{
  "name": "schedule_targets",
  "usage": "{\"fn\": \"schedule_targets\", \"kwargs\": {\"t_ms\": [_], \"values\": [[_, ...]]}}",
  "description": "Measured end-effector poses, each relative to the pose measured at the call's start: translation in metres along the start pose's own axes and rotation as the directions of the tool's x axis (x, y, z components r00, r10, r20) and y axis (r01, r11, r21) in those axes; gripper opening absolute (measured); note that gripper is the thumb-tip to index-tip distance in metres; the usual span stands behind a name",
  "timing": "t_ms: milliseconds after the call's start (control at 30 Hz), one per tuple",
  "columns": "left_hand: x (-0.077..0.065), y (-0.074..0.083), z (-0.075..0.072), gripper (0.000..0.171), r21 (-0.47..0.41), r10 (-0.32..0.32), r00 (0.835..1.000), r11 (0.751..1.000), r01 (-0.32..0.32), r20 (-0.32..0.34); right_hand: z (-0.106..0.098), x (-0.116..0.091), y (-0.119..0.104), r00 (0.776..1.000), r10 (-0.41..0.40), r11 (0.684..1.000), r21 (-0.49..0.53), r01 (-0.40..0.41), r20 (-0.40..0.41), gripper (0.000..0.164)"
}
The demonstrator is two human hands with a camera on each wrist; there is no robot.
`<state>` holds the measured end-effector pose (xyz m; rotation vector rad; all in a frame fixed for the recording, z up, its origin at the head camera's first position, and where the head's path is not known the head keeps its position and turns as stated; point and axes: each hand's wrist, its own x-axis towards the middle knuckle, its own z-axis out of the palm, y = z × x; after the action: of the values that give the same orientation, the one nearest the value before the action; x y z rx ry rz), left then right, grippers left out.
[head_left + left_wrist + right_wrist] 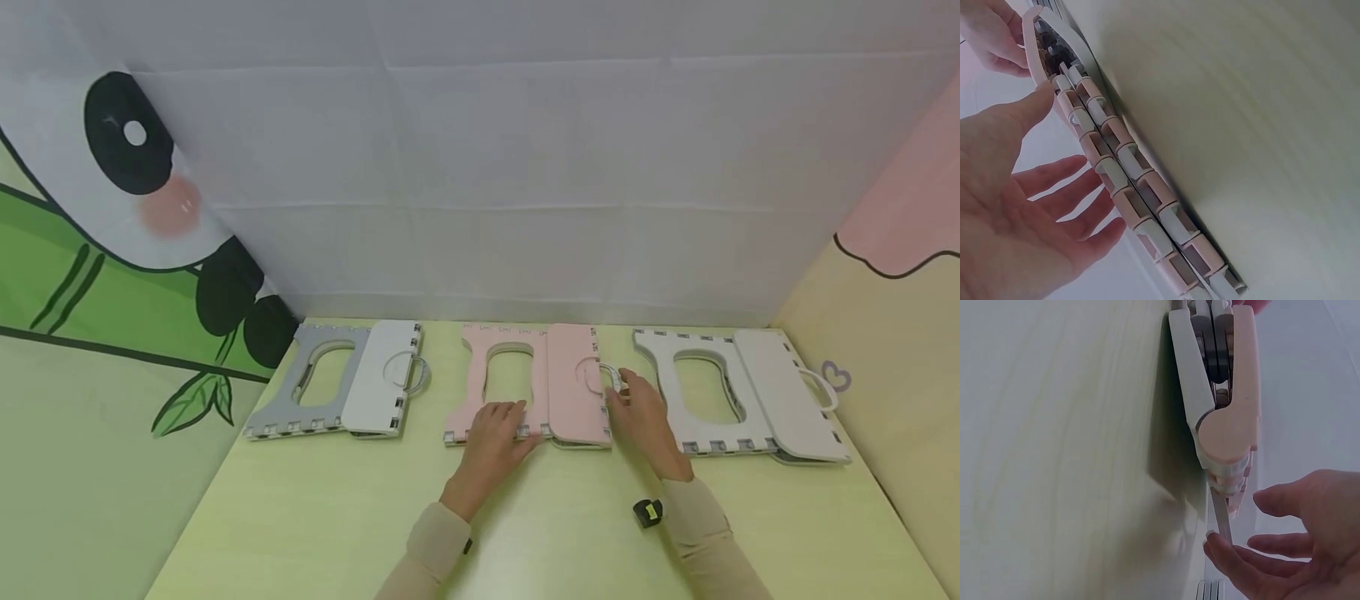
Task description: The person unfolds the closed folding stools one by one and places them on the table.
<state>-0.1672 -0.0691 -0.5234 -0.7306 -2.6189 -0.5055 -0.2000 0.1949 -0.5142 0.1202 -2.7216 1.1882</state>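
Note:
A pink folding step stool [573,383] lies folded flat in the middle of the table, its leg frame to the left and its top panel to the right. My left hand [491,437] rests on the front part of the leg frame. In the left wrist view its fingers are spread and relaxed along the hinged edge [1129,162]. At the right side, my right hand [641,412] has its fingers hooked at the stool's pale carry handle [615,379]. The right wrist view shows fingertips [1213,536] under the handle strip [1221,515], with the thumb apart from it.
A grey and white folding stool [378,375] lies to the left. Another white folding stool [791,396] lies to the right, near my right hand. Behind the stools the table [570,533] meets a white cloth backdrop [525,167]; printed panels stand at both sides.

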Motion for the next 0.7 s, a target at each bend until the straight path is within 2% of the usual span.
{"fn": "schedule_targets", "kwargs": {"t_ms": [200, 433, 533, 700], "values": [[-0.0016, -0.0005, 0.0003, 0.056, 0.005, 0.044, 0.999, 0.999, -0.044, 0.014, 0.0023, 0.0023, 0.0001, 1.000, 0.008, 1.000, 0.004, -0.008, 0.006, 0.050], [-0.0004, -0.0029, 0.0019, 0.046, 0.031, 0.096, 0.995, 0.995, -0.095, -0.023, 0.0051, 0.0022, 0.0015, 1.000, -0.011, 1.000, 0.024, 0.011, 0.004, 0.048], [0.0005, -0.0039, 0.0021, 0.043, 0.012, 0.098, 0.995, 0.995, -0.097, -0.024, 0.0066, 0.0034, 0.0042, 1.000, -0.007, 1.000, 0.025, 0.007, 0.007, 0.047], [0.0012, -0.0051, 0.0026, 0.043, -0.021, 0.078, 0.997, 0.997, -0.078, 0.009, 0.0093, 0.0065, 0.0098, 1.000, -0.001, 1.000, 0.025, 0.001, 0.015, 0.047]]}}
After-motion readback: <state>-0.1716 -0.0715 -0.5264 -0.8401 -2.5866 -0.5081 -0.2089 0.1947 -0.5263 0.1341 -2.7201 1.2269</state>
